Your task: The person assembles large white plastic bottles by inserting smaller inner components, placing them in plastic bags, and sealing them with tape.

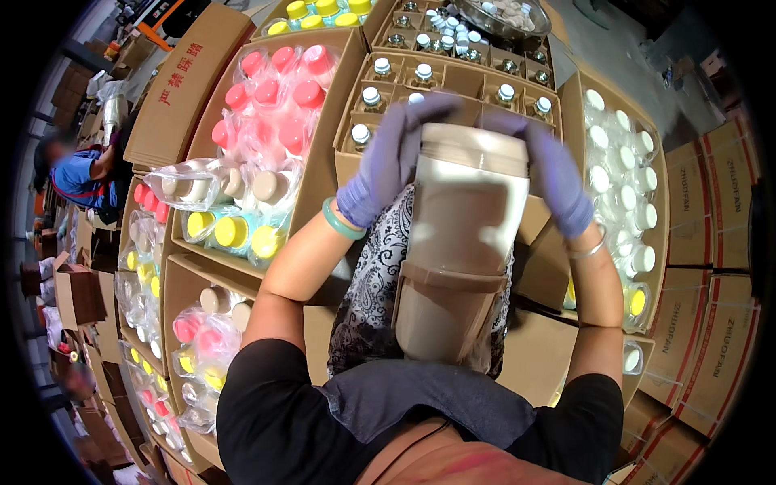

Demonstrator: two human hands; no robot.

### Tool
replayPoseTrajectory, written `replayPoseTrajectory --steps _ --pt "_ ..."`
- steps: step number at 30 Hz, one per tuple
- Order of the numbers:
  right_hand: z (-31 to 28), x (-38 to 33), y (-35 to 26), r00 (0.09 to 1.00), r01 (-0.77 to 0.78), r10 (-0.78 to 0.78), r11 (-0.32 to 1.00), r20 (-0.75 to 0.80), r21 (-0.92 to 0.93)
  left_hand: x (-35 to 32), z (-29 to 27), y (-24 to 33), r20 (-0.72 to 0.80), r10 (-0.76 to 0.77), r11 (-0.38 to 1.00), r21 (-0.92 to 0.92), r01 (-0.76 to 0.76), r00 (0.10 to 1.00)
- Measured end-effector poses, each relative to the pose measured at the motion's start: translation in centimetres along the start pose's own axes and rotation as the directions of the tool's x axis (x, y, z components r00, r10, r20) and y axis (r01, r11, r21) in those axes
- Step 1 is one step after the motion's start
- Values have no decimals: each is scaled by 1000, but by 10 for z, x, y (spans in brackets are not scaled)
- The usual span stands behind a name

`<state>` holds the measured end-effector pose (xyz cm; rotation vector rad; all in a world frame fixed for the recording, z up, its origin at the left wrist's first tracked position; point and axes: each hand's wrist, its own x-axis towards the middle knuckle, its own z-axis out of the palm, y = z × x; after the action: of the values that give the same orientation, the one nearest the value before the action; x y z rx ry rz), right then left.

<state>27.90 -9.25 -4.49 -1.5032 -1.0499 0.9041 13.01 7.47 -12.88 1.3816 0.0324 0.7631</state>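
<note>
Head view shows a tall beige bottle (pixel 457 242) held upright at chest height, in front of the divided carton of small jars (pixel 453 81). Left hand (pixel 388 158) and right hand (pixel 550 174), both gloved, are closed around its lid end. It looks like light, stiff, smooth plastic, probably slippery; gripping near the lid suits it.

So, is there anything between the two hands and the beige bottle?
No. Both gloved hands already grip the top of the beige bottle: the left hand on its left side, the right hand on its right. Nothing visible lies between the hands and the bottle.
</note>
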Motion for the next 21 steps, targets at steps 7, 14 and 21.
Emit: replayPoseTrajectory --steps 7,14,21 --pt "-5 -2 2 882 462 -469 879 -42 -123 12 -12 12 141 -150 988 47 145 979" --pt "-15 15 50 946 280 -290 956 144 82 -6 -4 25 219 -8 784 607 -130 976" --pt "-6 26 85 999 -40 11 798 52 601 2 15 58 66 128 856 497 -144 989"
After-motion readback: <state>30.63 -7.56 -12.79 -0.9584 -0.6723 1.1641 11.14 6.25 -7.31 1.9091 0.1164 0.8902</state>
